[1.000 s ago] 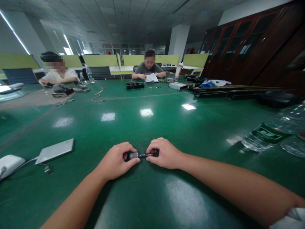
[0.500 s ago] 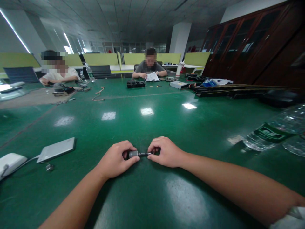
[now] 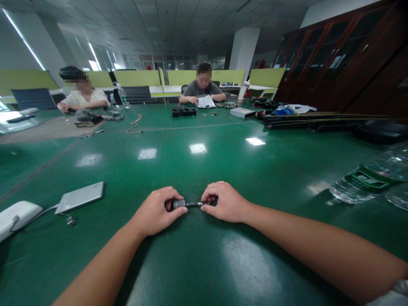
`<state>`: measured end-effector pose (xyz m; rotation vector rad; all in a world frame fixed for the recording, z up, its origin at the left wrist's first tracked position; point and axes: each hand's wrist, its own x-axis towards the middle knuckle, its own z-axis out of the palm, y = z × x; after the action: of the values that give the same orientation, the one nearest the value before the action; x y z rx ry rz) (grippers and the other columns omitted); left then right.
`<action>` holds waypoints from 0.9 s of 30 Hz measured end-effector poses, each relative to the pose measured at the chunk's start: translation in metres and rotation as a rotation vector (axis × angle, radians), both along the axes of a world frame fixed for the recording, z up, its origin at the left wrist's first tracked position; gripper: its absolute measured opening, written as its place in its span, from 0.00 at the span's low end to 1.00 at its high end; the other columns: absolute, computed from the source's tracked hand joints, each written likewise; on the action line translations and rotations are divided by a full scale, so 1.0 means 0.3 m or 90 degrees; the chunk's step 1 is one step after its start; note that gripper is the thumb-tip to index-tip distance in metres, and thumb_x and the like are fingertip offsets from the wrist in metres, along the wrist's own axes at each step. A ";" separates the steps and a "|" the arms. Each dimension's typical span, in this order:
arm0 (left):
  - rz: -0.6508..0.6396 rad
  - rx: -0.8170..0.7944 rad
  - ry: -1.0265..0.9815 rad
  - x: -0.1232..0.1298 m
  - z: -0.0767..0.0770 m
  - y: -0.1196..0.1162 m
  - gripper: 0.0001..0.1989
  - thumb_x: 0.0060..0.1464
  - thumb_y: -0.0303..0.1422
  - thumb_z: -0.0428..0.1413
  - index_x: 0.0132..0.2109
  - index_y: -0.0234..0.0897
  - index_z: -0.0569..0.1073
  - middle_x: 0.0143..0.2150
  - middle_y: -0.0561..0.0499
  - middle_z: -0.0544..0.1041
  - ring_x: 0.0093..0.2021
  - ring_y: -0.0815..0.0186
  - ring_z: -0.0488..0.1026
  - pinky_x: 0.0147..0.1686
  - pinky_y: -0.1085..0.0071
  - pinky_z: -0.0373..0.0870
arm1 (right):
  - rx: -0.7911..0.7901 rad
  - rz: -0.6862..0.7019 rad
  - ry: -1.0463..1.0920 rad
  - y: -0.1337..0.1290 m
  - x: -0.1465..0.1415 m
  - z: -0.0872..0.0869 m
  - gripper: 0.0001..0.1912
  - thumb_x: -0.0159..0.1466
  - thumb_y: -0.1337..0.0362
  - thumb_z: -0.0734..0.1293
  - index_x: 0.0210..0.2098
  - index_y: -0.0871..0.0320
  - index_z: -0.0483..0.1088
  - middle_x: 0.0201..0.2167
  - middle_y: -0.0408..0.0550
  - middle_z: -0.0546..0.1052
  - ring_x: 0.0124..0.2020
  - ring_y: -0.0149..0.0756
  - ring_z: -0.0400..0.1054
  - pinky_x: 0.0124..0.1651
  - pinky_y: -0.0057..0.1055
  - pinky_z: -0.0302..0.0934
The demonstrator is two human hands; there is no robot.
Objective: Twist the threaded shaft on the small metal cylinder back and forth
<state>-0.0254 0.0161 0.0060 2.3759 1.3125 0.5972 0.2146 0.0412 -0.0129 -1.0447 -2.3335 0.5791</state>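
Just above the green table, a small grey metal cylinder (image 3: 179, 204) with a thin dark shaft (image 3: 193, 205) lies level between my two hands. My left hand (image 3: 161, 210) has its thumb and fingers closed around the cylinder, which hides its left end. At the shaft's other end, my right hand (image 3: 225, 202) pinches the tip between thumb and fingers. The fingers cover that tip, so its shape cannot be made out.
A white power strip (image 3: 19, 216) and a flat silver box with a cable (image 3: 81, 196) lie at left. Water bottles (image 3: 360, 182) stand at right. Across the table (image 3: 178, 157), two people sit near a black tray (image 3: 184, 111), a cord (image 3: 135, 124) and long dark bars (image 3: 306, 121).
The view has swung slightly, so the background sits a little further right. My right hand has drawn slightly away from my left, and more of the dark shaft shows between them.
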 end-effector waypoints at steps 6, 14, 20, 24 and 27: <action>0.020 -0.002 -0.005 -0.011 -0.006 0.004 0.10 0.56 0.39 0.59 0.38 0.36 0.76 0.30 0.52 0.73 0.29 0.66 0.68 0.31 0.71 0.63 | -0.009 -0.039 -0.013 0.002 0.002 -0.004 0.03 0.53 0.66 0.72 0.29 0.58 0.76 0.24 0.42 0.74 0.27 0.30 0.66 0.33 0.27 0.57; 0.046 -0.011 -0.024 -0.029 -0.018 0.023 0.11 0.55 0.40 0.59 0.37 0.35 0.75 0.30 0.52 0.73 0.29 0.66 0.69 0.31 0.71 0.64 | -0.030 -0.066 -0.013 -0.002 0.001 0.001 0.03 0.55 0.65 0.71 0.30 0.57 0.77 0.25 0.42 0.75 0.27 0.30 0.67 0.32 0.27 0.57; 0.031 -0.015 -0.041 -0.020 -0.013 0.018 0.11 0.54 0.39 0.60 0.38 0.36 0.76 0.32 0.52 0.74 0.30 0.66 0.70 0.32 0.70 0.65 | -0.023 -0.063 -0.007 0.006 -0.003 -0.002 0.04 0.57 0.64 0.72 0.32 0.57 0.78 0.27 0.43 0.76 0.29 0.31 0.68 0.35 0.28 0.58; 0.036 -0.025 -0.041 -0.018 -0.012 0.012 0.11 0.52 0.39 0.61 0.38 0.36 0.76 0.31 0.52 0.74 0.31 0.66 0.70 0.32 0.71 0.65 | -0.023 -0.046 -0.008 0.015 -0.003 -0.002 0.04 0.57 0.64 0.73 0.33 0.56 0.78 0.28 0.43 0.77 0.31 0.31 0.68 0.37 0.29 0.58; 0.035 -0.030 -0.050 -0.019 -0.015 0.013 0.11 0.53 0.39 0.61 0.39 0.36 0.76 0.32 0.52 0.74 0.30 0.66 0.71 0.32 0.71 0.65 | -0.019 -0.036 -0.006 0.016 -0.003 -0.001 0.05 0.56 0.65 0.74 0.33 0.56 0.79 0.29 0.43 0.77 0.32 0.31 0.69 0.38 0.29 0.59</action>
<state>-0.0312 0.0198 0.0014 2.2619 1.3461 0.6601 0.2136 0.0462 -0.0131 -1.1262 -2.3016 0.5901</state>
